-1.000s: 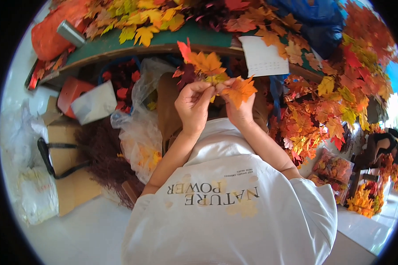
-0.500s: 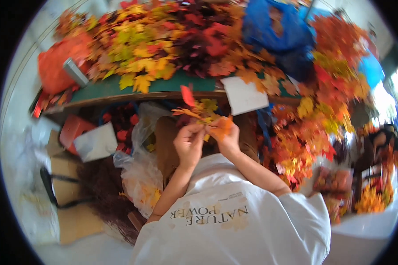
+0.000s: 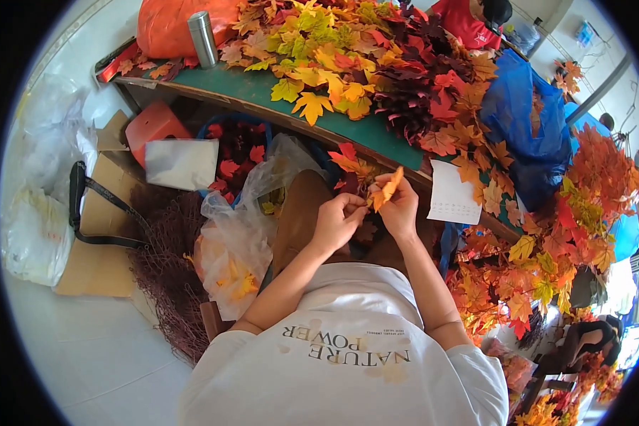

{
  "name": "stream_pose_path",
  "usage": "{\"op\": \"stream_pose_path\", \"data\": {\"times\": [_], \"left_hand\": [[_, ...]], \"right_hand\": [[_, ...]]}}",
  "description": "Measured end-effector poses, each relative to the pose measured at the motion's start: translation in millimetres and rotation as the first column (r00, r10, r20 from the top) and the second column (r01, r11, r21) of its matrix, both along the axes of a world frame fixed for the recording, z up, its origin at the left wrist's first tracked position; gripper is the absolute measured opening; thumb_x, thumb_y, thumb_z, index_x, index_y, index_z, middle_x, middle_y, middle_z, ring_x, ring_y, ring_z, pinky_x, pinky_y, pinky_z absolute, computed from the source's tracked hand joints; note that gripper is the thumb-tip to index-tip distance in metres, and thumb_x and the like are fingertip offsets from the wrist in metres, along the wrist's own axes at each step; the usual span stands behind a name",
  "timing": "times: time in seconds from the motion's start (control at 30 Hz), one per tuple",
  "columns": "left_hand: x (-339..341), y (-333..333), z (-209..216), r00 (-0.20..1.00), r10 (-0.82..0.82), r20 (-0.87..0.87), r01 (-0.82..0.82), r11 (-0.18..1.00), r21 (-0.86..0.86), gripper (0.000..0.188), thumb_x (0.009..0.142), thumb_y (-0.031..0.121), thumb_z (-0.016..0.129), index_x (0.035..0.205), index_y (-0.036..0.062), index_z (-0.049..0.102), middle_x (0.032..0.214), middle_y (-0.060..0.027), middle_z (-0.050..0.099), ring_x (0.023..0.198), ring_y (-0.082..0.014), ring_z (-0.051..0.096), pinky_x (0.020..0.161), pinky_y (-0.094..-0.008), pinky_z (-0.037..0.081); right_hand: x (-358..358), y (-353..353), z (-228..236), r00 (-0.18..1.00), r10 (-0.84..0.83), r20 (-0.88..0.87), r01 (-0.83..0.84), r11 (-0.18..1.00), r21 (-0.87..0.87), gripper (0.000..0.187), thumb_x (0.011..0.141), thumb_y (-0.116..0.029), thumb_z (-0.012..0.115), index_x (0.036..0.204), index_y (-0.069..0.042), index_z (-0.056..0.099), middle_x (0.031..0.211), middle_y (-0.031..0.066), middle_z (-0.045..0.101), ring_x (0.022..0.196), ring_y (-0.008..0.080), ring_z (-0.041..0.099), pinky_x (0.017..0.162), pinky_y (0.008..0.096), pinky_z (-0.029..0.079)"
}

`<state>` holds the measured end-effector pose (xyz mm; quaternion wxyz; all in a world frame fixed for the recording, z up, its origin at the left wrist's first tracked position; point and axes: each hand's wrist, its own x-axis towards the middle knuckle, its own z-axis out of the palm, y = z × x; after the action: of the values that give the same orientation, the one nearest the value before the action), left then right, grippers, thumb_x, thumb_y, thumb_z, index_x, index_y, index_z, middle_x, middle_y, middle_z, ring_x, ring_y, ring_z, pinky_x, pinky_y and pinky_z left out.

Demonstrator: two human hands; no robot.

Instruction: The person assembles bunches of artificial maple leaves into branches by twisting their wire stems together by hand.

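Two hands meet just below the green counter [image 3: 263, 89]: left hand [image 3: 339, 221] pinches the stem end, right hand [image 3: 399, 210] clamps the orange leaf [image 3: 388, 189] between them, heaped leaves [image 3: 376, 64] above, a blue bag [image 3: 525, 124] off right.

Leaf piles [image 3: 376, 64] crowd the green table [image 3: 263, 89], leaving only its near edge bare. Under it, a clear bag [image 3: 241, 234] and red stool [image 3: 153, 124] block the left; bare floor [image 3: 85, 355] opens lower left.

Craft workshop — green table [image 3: 263, 91] heaped with artificial leaves [image 3: 348, 50]
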<state>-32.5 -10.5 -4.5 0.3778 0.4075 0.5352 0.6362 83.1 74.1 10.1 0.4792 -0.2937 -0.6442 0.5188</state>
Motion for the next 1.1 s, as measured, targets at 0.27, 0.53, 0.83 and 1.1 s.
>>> {"op": "stream_pose_path", "data": {"times": [0.27, 0.53, 0.83, 1.1], "left_hand": [[-35.5, 5.0, -51.1, 0.839, 0.098, 0.536, -0.023, 0.989, -0.144, 0.013, 0.084, 0.012, 0.064, 0.088, 0.0005, 0.060, 0.069, -0.0003, 0.058, 0.049, -0.0045, 0.049, 0.041, -0.0178, 0.035], [-31.2, 8.0, -60.6, 0.773, 0.060, 0.632, 0.070, 0.981, -0.180, 0.012, 0.083, 0.013, 0.066, 0.088, 0.0021, 0.061, 0.067, 0.0017, 0.056, 0.050, -0.0046, 0.047, 0.042, -0.0182, 0.035], [-33.6, 11.5, -55.9, 0.710, 0.068, 0.701, 0.082, 0.981, -0.178, 0.012, 0.082, 0.011, 0.067, 0.088, 0.0024, 0.061, 0.066, 0.0018, 0.056, 0.050, -0.0047, 0.048, 0.042, -0.0186, 0.036], [-35.0, 10.6, -62.6, 0.690, 0.081, 0.719, 0.097, 0.974, -0.203, 0.011, 0.082, 0.011, 0.066, 0.088, 0.0026, 0.061, 0.066, 0.0021, 0.055, 0.050, -0.0045, 0.048, 0.042, -0.0189, 0.037]], "right_hand": [[72.7, 12.3, 65.8, 0.537, -0.662, 0.522, -0.024, 0.607, 0.794, 0.040, 0.086, -0.025, 0.058, 0.121, -0.006, 0.051, 0.125, 0.0159, 0.050, 0.120, 0.0405, 0.040, 0.100, 0.0473, 0.033], [118.9, 78.9, 23.3, 0.331, -0.588, 0.738, -0.189, 0.725, 0.663, 0.060, 0.093, -0.044, 0.036, 0.134, 0.000, 0.035, 0.138, 0.0214, 0.035, 0.130, 0.0430, 0.026, 0.105, 0.0503, 0.024], [92.1, 116.8, 32.0, 0.180, -0.744, 0.644, -0.219, 0.608, 0.763, 0.045, 0.090, -0.039, 0.046, 0.106, 0.002, 0.056, 0.113, 0.0186, 0.056, 0.107, 0.0370, 0.051, 0.092, 0.0439, 0.040], [12.2, 80.0, 115.6, 0.627, -0.754, 0.194, -0.176, 0.106, 0.979, 0.013, 0.084, -0.013, 0.057, 0.094, -0.005, 0.060, 0.095, 0.0098, 0.062, 0.084, 0.0259, 0.060, 0.069, 0.0334, 0.050]]}}
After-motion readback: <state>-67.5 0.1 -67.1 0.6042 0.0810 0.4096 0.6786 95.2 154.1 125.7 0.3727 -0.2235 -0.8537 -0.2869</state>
